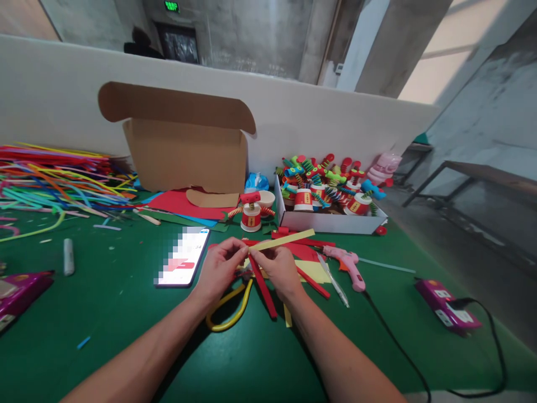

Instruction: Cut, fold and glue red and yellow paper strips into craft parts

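The left hand and right hand sit close together, thumbs and fingers of both pinching a yellow strip near one end. From those fingertips it points between two and three o'clock, while a red strip runs toward five (the thumbs partly hide where they meet). Scissors lie at seven o'clock from the fingertips

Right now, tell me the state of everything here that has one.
Yellow strip: pinched
Red strip: pinched, end hanging free
Phone: flat, screen lit
Scissors: lying down, blades mostly hidden
Glue gun: lying on its side
White box: open, filled with figures
Exit sign: lit
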`<act>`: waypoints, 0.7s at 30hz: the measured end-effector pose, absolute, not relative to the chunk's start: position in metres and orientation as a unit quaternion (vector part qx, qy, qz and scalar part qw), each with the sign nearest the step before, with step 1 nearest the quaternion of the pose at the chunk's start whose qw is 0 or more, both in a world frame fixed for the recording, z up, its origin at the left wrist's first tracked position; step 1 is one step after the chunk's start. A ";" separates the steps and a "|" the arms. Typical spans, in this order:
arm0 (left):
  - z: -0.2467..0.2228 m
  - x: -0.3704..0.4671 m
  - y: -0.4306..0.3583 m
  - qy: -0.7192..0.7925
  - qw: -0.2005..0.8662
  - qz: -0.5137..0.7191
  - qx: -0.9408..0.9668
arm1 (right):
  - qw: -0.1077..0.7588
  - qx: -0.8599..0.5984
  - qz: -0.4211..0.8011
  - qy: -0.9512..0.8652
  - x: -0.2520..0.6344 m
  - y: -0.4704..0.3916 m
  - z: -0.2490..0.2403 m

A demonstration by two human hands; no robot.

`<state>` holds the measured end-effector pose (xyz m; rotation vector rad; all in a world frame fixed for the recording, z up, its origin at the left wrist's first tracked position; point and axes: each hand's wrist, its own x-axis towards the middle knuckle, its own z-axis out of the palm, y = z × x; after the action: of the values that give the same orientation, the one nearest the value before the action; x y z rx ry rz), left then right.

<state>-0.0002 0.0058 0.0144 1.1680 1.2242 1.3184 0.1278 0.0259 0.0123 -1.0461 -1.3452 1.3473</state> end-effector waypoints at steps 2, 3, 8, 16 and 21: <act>0.013 0.000 0.006 0.505 0.472 0.552 0.466 | 0.459 -0.411 0.574 -0.540 0.128 0.027 0.011; 0.012 -0.001 0.006 0.506 0.472 0.554 0.462 | 0.455 -0.412 0.577 -0.539 0.128 0.027 0.010; 0.015 -0.001 0.008 0.506 0.494 0.541 0.455 | 0.455 -0.453 0.539 -0.545 0.131 0.033 0.004; 0.009 -0.001 0.010 0.516 0.485 0.538 0.457 | 0.434 -0.457 0.523 -0.573 0.127 0.031 0.002; 0.003 -0.001 0.011 0.508 0.501 0.555 0.428 | 0.422 -0.445 0.529 -0.586 0.130 0.033 0.001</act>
<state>-0.0005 0.0112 0.0027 1.0353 1.2275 1.3415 0.1296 0.0328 0.0010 -1.1139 -1.4681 1.3242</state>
